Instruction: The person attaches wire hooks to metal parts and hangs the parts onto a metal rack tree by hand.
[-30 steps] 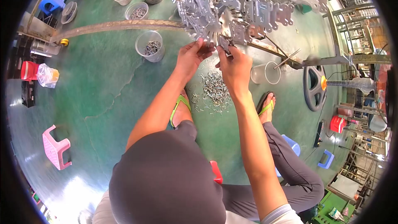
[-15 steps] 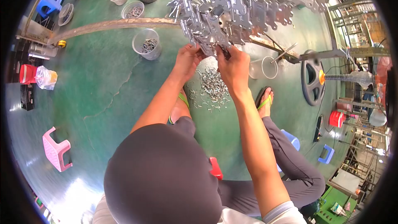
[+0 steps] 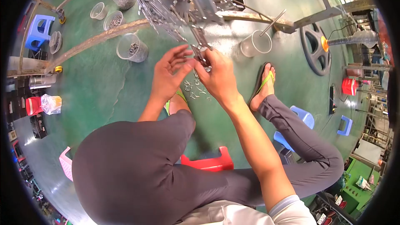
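Note:
A dense bunch of shiny stamped metal plates (image 3: 166, 0) hangs in front of me, partly blurred. My right hand (image 3: 218, 75) pinches a small metal plate (image 3: 198, 53) at the lower end of the bunch. Beside it, my left hand (image 3: 168, 73) has its fingers apart and curved. Its thumb comes close to the right hand; whether it touches the plate I cannot tell. Below the hands, a pile of small curved metal hooks (image 3: 191, 88) lies on the green floor, partly hidden by my hands.
Clear tubs of small metal parts, one of them the nearer tub (image 3: 132, 48), stand on the left. A clear cup (image 3: 255, 43) with a rod stands at right, near a black wheel (image 3: 315, 50). A rusty frame bar (image 3: 100, 37) crosses the floor. A red stool (image 3: 208, 162) is beneath me.
My left hand has come off the plates and its fingers have spread. My right hand keeps its pinch. The hanging bunch looks turned and blurred, and the whole view has shifted.

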The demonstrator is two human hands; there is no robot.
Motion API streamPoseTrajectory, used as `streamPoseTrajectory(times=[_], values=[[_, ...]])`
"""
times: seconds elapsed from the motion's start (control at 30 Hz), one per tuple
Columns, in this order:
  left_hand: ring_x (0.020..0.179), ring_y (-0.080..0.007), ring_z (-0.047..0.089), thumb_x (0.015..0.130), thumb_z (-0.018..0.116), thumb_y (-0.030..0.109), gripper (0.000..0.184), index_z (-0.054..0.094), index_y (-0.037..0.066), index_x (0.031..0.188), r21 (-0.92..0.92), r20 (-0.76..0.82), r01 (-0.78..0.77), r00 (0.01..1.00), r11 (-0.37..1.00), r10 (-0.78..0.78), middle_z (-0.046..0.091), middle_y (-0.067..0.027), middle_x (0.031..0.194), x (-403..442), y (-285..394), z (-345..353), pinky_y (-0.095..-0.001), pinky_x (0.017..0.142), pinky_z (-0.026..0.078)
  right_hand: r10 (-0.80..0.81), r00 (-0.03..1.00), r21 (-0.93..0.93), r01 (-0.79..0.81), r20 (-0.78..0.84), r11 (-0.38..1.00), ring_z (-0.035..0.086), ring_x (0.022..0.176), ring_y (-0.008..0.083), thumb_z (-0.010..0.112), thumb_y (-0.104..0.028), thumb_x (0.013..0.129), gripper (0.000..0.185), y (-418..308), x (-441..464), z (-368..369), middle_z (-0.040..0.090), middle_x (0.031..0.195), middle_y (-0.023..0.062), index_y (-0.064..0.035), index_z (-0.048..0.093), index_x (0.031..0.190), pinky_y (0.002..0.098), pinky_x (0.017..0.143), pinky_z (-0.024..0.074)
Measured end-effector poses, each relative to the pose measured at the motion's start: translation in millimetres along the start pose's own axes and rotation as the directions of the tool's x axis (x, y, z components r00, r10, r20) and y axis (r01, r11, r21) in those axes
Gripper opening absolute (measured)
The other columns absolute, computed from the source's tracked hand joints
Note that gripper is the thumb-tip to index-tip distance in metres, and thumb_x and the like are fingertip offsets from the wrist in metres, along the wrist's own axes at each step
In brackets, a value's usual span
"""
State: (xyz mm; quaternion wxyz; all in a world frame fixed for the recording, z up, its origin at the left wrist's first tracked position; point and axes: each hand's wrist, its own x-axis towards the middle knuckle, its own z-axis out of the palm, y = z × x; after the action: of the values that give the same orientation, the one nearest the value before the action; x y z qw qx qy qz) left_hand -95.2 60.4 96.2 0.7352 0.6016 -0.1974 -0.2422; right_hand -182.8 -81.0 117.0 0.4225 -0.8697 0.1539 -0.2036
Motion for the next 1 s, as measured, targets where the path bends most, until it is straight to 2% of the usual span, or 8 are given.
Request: streamPoseTrajectory(times=[0.1,0.33,0.4,0.53,0.7,0.8,0.9,1.0], values=[[0.104,-0.0186,0.071,0.091,0.078,0.005,0.049,0.062,-0.003,0.137,0.278,0.047,-0.014,0.999,0.960,0.001,0.072,-0.0144,0.115,3.7,20.4,2.2,-0.0318,0.095,0.057,-0.062,0.998,0.020,0.062,0.009,0.998,0.063,0.083,0.0446,0.068,-0.007,0.088,0.018,1.4,-7.2,11.2,0.062,0.091,0.0215,0.0007,0.054,0.095,0.0520,0.071,0.0514],[0.100,-0.0164,0.072,0.090,0.080,0.005,0.054,0.060,-0.005,0.139,0.203,0.117,0.063,0.989,0.977,-0.089,0.074,-0.0143,0.111,14.9,29.3,-5.2,-0.0290,0.091,0.058,0.051,0.993,0.307,-0.082,0.107,0.948,0.072,0.082,0.0345,0.071,-0.004,0.093,0.014,10.0,-2.8,4.2,0.071,0.090,0.0187,0.0046,0.061,0.098,0.0426,0.071,0.0581],[0.098,-0.0161,0.072,0.090,0.079,0.004,0.055,0.060,-0.006,0.140,0.181,0.151,0.103,0.980,0.978,-0.131,0.074,-0.0149,0.109,19.1,34.0,-9.5,-0.0294,0.089,0.060,0.301,0.908,0.616,-0.420,0.293,0.667,0.076,0.085,0.0240,0.074,-0.008,0.095,0.018,12.9,-2.5,2.3,0.076,0.092,0.0164,0.0065,0.067,0.103,0.0351,0.073,0.0621],[0.099,-0.0170,0.073,0.090,0.078,0.001,0.051,0.061,-0.007,0.137,0.097,0.179,0.087,0.978,0.992,-0.103,0.075,-0.0153,0.111,18.9,28.4,-3.7,-0.0320,0.092,0.060,0.269,0.880,0.821,-0.466,0.391,0.330,0.076,0.089,0.0210,0.074,-0.003,0.095,0.023,38.0,-8.4,-5.2,0.076,0.099,0.0177,0.0108,0.067,0.112,0.0323,0.078,0.0635],[0.101,-0.0176,0.073,0.090,0.076,0.000,0.050,0.061,-0.007,0.137,0.142,0.183,0.088,0.977,0.986,-0.114,0.075,-0.0154,0.110,20.0,24.2,1.5,-0.0318,0.093,0.059,0.182,0.950,0.758,-0.313,0.254,0.572,0.075,0.088,0.0207,0.074,-0.003,0.095,0.022,48.1,-11.2,-7.7,0.076,0.100,0.0146,0.0080,0.070,0.113,0.0319,0.081,0.0631],[0.100,-0.0195,0.073,0.090,0.077,0.000,0.051,0.060,-0.008,0.137,0.169,0.160,0.110,0.978,0.979,-0.137,0.075,-0.0158,0.108,23.2,28.4,-3.0,-0.0335,0.093,0.060,0.287,0.909,0.820,-0.401,0.301,0.410,0.076,0.088,0.0192,0.074,-0.003,0.095,0.013,49.6,-8.0,-14.3,0.077,0.098,0.0132,0.0071,0.072,0.104,0.0308,0.080,0.0626],[0.099,-0.0210,0.074,0.090,0.078,0.002,0.051,0.060,-0.008,0.137,0.158,0.123,0.121,0.982,0.980,-0.141,0.074,-0.0165,0.106,20.4,29.2,-6.0,-0.0348,0.093,0.060,0.563,0.689,0.085,-0.664,0.456,0.743,0.076,0.081,0.0208,0.076,-0.003,0.088,0.015,105.6,-15.9,-23.6,0.077,0.097,0.0181,0.0040,0.074,0.100,0.0331,0.076,0.0606],[0.098,-0.0224,0.074,0.089,0.078,0.002,0.052,0.060,-0.008,0.137,0.145,0.113,0.117,0.985,0.982,-0.134,0.074,-0.0171,0.106,16.6,27.1,-8.0,-0.0358,0.092,0.061,0.565,0.798,-0.400,-0.457,0.210,0.794,0.073,0.088,0.0354,0.072,-0.004,0.079,0.023,161.8,-51.8,-12.9,0.073,0.100,0.0229,0.0034,0.073,0.101,0.0437,0.083,0.0583]])
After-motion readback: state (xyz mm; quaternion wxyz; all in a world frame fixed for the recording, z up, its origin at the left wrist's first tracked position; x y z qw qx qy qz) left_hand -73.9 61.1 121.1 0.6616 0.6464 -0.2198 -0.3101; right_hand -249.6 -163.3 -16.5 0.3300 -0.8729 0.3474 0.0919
